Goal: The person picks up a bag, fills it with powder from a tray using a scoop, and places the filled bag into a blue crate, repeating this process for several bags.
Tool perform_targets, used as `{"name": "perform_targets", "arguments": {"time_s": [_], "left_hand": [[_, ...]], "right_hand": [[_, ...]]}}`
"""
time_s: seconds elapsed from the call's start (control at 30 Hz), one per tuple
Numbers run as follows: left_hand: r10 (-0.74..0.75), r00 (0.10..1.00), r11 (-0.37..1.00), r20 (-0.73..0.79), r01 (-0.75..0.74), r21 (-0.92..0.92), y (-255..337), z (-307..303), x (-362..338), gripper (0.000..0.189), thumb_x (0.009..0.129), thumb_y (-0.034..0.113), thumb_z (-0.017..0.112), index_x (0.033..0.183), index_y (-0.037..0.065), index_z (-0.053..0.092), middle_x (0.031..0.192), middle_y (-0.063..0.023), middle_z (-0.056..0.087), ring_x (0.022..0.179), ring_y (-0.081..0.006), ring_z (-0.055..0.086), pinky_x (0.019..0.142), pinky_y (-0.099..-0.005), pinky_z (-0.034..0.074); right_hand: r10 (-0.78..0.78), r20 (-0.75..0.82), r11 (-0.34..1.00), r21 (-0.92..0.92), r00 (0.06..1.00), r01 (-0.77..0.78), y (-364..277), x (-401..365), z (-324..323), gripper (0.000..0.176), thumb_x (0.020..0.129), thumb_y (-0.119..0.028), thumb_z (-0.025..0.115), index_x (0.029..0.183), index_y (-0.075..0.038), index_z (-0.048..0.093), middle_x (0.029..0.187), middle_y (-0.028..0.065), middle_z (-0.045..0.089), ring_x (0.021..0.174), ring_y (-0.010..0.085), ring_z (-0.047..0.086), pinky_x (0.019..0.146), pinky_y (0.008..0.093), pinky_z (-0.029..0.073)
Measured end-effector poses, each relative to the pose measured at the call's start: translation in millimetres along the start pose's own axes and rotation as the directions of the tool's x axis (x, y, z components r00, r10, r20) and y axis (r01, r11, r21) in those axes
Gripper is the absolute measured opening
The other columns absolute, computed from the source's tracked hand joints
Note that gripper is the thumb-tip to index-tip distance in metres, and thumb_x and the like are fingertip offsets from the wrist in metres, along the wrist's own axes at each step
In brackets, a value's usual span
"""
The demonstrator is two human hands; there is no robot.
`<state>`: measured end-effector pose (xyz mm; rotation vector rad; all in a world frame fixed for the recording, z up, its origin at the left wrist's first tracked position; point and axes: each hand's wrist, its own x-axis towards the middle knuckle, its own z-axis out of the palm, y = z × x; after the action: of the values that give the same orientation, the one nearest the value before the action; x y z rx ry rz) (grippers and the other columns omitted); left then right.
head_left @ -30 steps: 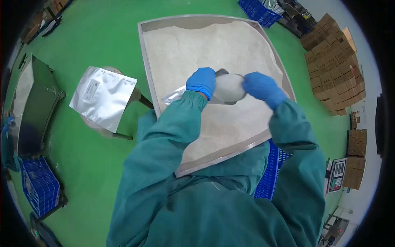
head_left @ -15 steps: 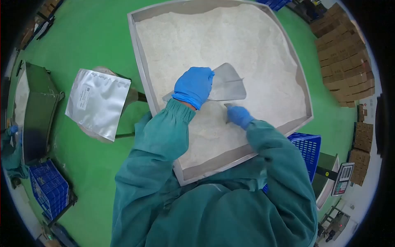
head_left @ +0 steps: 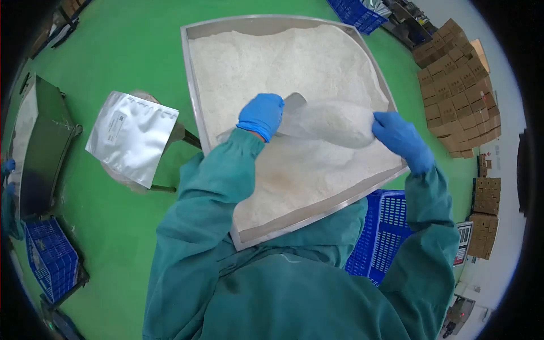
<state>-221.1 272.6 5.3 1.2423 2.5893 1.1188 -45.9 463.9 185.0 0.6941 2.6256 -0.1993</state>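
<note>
A large metal tray holds pale powder. Above the powder hangs a translucent bag, stretched between my hands and blurred, with pale material showing in it. My left hand is closed on the bag's left part. A grey, rounded edge juts out beside its knuckles; what it belongs to is partly hidden. At the bag's right end, near the tray's right rim, my right hand is closed on the plastic.
A silver pouch with a label lies on a stool at left. Blue crates stand below the tray's right side, and another lower left. Stacked cartons are at right. Part of another person shows at the far left edge.
My right hand has moved right and up from over the powder to the tray's right rim. The bag now spreads out between my hands. My left hand has hardly moved.
</note>
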Motion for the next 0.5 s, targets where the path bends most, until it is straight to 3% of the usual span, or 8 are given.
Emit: {"name": "perform_targets", "arguments": {"time_s": [0.07, 0.13, 0.2, 0.23, 0.3, 0.4, 0.47, 0.5], "left_hand": [[-0.073, 0.996, 0.997, 0.047, 0.072, 0.013, 6.8, 4.1, -6.3, 0.023, 0.085, 0.022, 0.049, 0.078, 0.005, 0.063, 0.081, -0.0176, 0.061, 0.075, -0.0378, 0.058, 0.068, -0.0442, 0.047], [-0.090, 0.994, 0.995, 0.061, 0.086, 0.058, 13.4, 0.9, -8.4, 0.023, 0.085, 0.023, 0.049, 0.079, 0.006, 0.063, 0.081, -0.0174, 0.062, 0.076, -0.0368, 0.058, 0.069, -0.0438, 0.047], [-0.154, 0.986, 0.987, 0.061, 0.150, 0.056, 13.8, 0.0, -5.9, 0.024, 0.085, 0.024, 0.049, 0.079, 0.006, 0.063, 0.082, -0.0168, 0.062, 0.077, -0.0357, 0.059, 0.070, -0.0430, 0.048], [-0.172, 0.983, 0.984, 0.063, 0.168, 0.066, 13.9, -2.8, -4.4, 0.025, 0.085, 0.026, 0.049, 0.080, 0.006, 0.064, 0.082, -0.0162, 0.063, 0.078, -0.0352, 0.059, 0.071, -0.0422, 0.048], [-0.165, 0.986, 0.985, 0.039, 0.163, 0.054, 3.5, -2.4, -0.8, 0.026, 0.085, 0.027, 0.049, 0.080, 0.006, 0.064, 0.083, -0.0161, 0.063, 0.078, -0.0352, 0.059, 0.071, -0.0423, 0.048], [-0.151, 0.987, 0.986, 0.051, 0.147, 0.074, 0.4, -0.8, 4.9, 0.026, 0.085, 0.028, 0.049, 0.081, 0.007, 0.064, 0.083, -0.0164, 0.063, 0.079, -0.0355, 0.059, 0.071, -0.0424, 0.048], [-0.136, 0.988, 0.984, 0.071, 0.127, 0.122, 4.4, -4.4, 7.6, 0.027, 0.086, 0.028, 0.049, 0.082, 0.007, 0.065, 0.083, -0.0168, 0.062, 0.079, -0.0357, 0.059, 0.071, -0.0425, 0.048], [-0.193, 0.981, 0.973, 0.022, 0.189, 0.134, 6.0, -5.7, 6.5, 0.026, 0.084, 0.029, 0.050, 0.083, 0.007, 0.065, 0.083, -0.0166, 0.062, 0.079, -0.0353, 0.060, 0.071, -0.0425, 0.048]], "right_hand": [[-0.181, -0.151, 0.979, -0.121, 0.972, 0.164, -11.3, 20.9, 14.5, 0.027, 0.083, -0.027, 0.046, 0.088, -0.005, 0.060, 0.094, 0.0169, 0.060, 0.087, 0.0350, 0.057, 0.075, 0.0407, 0.046], [-0.526, -0.363, 0.850, -0.219, 0.769, 0.478, -13.5, 60.2, 56.1, 0.022, 0.080, -0.024, 0.050, 0.080, -0.006, 0.062, 0.086, 0.0162, 0.062, 0.079, 0.0348, 0.060, 0.070, 0.0408, 0.048], [-0.423, -0.172, 0.845, -0.429, 0.890, 0.319, -39.3, 75.0, 66.7, 0.021, 0.080, -0.021, 0.050, 0.085, -0.005, 0.063, 0.080, 0.0155, 0.062, 0.076, 0.0318, 0.060, 0.065, 0.0407, 0.048], [-0.380, -0.224, 0.858, -0.447, 0.898, 0.252, -46.3, 68.7, 59.7, 0.019, 0.078, -0.019, 0.050, 0.078, -0.005, 0.063, 0.074, 0.0154, 0.061, 0.072, 0.0322, 0.060, 0.064, 0.0406, 0.048], [-0.366, -0.265, 0.867, -0.446, 0.892, 0.224, -33.3, 35.8, 19.8, 0.019, 0.077, -0.019, 0.051, 0.073, -0.006, 0.064, 0.069, 0.0161, 0.061, 0.068, 0.0330, 0.060, 0.063, 0.0399, 0.048], [-0.360, -0.111, 0.828, -0.496, 0.926, 0.262, -4.0, 17.4, -13.1, 0.024, 0.080, -0.024, 0.051, 0.074, -0.005, 0.065, 0.073, 0.0172, 0.062, 0.070, 0.0345, 0.060, 0.063, 0.0414, 0.048], [0.045, 0.139, 0.967, -0.255, 0.989, -0.008, -21.9, 15.9, -9.8, 0.036, 0.084, -0.036, 0.050, 0.090, -0.004, 0.066, 0.090, 0.0192, 0.063, 0.084, 0.0352, 0.060, 0.074, 0.0412, 0.048], [-0.254, -0.089, 0.948, -0.218, 0.963, 0.230, 12.7, 42.9, 39.7, 0.059, 0.081, -0.054, 0.051, 0.109, -0.003, 0.060, 0.107, 0.0199, 0.060, 0.101, 0.0355, 0.056, 0.087, 0.0401, 0.043]]}}
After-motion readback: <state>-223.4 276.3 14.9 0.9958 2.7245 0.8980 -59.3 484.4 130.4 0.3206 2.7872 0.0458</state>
